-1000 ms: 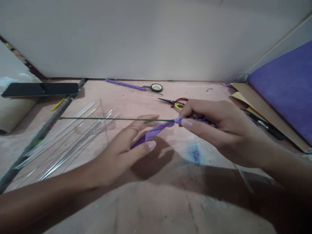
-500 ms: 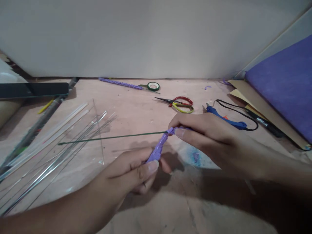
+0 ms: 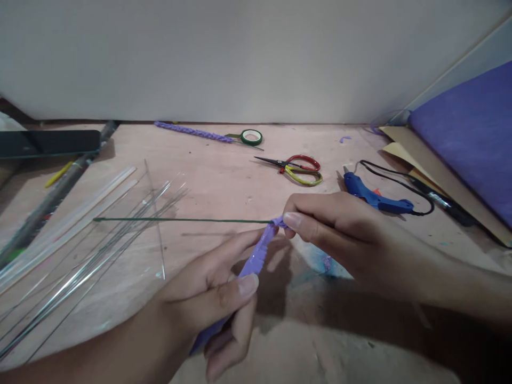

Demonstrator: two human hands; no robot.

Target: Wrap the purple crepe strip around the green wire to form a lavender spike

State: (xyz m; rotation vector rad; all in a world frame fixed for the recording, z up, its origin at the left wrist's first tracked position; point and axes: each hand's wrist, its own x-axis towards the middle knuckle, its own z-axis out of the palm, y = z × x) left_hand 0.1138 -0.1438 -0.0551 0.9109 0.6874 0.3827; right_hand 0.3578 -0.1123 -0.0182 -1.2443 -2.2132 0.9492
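My left hand (image 3: 224,298) is closed on a purple crepe-paper strip (image 3: 256,258), with the thumb lying on top of it. The strip runs up from the left palm to a green-wrapped wire (image 3: 184,220), which stretches level out to the left. My right hand (image 3: 332,229) pinches the wire's right end between thumb and fingers, where purple paper is wound round it. The rest of that end is hidden in the right hand. Below the left thumb, a loose tail of the strip hangs past the palm.
Red-and-yellow-handled scissors (image 3: 300,169), green tape (image 3: 252,137) and a purple wrapped stem (image 3: 192,130) lie behind my hands. A blue glue gun (image 3: 376,196) with a black cord is at right, near purple paper (image 3: 468,138). Clear sticks and wires (image 3: 88,266) spread at left.
The green wire has swung from slightly slanted to nearly level. My left hand has slid down the strip and its fingers have shifted lower, showing more paper. The camera view has shifted slightly.
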